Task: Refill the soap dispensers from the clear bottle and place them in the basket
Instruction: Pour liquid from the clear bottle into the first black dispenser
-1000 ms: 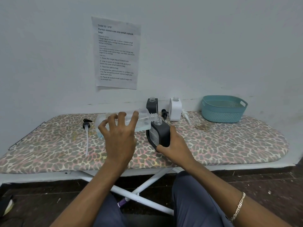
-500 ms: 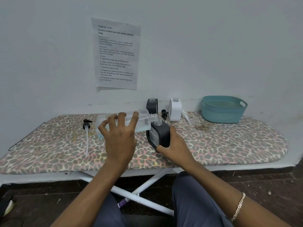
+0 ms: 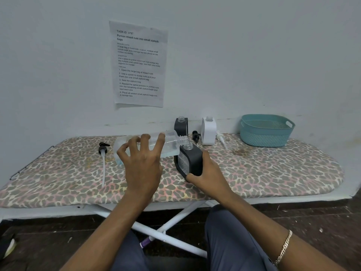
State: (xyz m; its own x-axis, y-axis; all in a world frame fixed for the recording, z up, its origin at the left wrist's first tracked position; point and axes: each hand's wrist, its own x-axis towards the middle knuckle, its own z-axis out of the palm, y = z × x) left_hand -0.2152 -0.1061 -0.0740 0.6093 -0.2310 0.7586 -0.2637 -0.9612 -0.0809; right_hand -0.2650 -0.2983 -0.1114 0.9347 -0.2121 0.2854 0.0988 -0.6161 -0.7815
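My left hand (image 3: 143, 163) grips the clear bottle (image 3: 172, 142), held nearly level with its threaded neck over the open mouth of a black soap dispenser (image 3: 190, 160). My right hand (image 3: 208, 173) holds that dispenser from the right, tilted a little to the left on the ironing board (image 3: 273, 169). A second black dispenser (image 3: 181, 126) and a white dispenser (image 3: 209, 131) stand uncapped by the wall. The teal basket (image 3: 266, 132) sits at the far right of the board.
A black pump head with a long white tube (image 3: 103, 159) lies on the board's left side. Another black pump (image 3: 195, 136) and a white pump (image 3: 221, 138) lie beside the rear dispensers. A printed sheet (image 3: 139, 64) hangs on the wall.
The clear bottle has tipped slightly further toward level, its neck staying at the black dispenser's mouth. Both hands keep their holds.
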